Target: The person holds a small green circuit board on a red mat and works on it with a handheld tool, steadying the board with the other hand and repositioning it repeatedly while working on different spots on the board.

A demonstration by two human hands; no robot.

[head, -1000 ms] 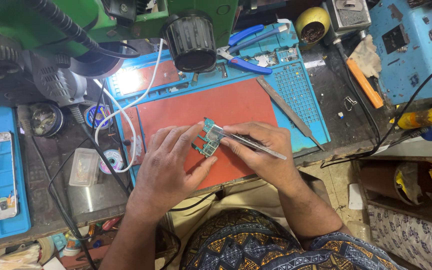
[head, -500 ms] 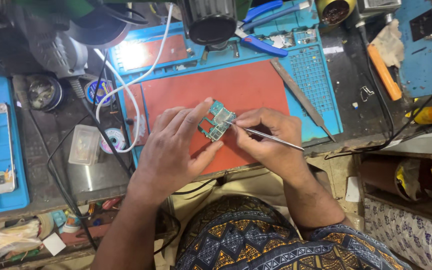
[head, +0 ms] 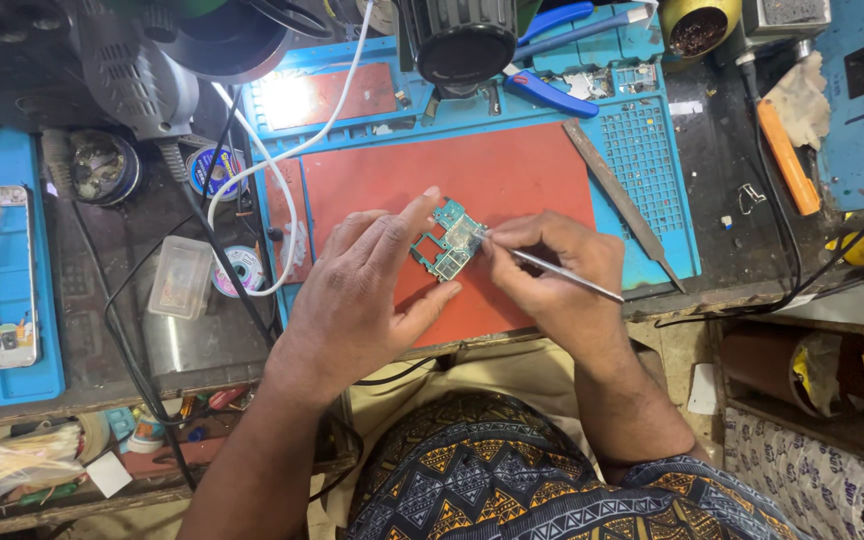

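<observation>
One circuit board [head: 449,240] between two hands, left hand [head: 357,295] and right hand [head: 552,275] with one metal tool [head: 567,275].

A dark, worn table [head: 732,250] fills the view; a blue work mat [head: 652,160] with a red centre panel [head: 472,170] lies on it under bright lamp glare [head: 287,98]; a wooden shelf [head: 812,400] sits below at the right; another blue mat [head: 22,300] lies at the left edge.

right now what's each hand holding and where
Left hand pinches the small green circuit board by its edges; right hand grips thin metal tweezers near their tip end.
</observation>
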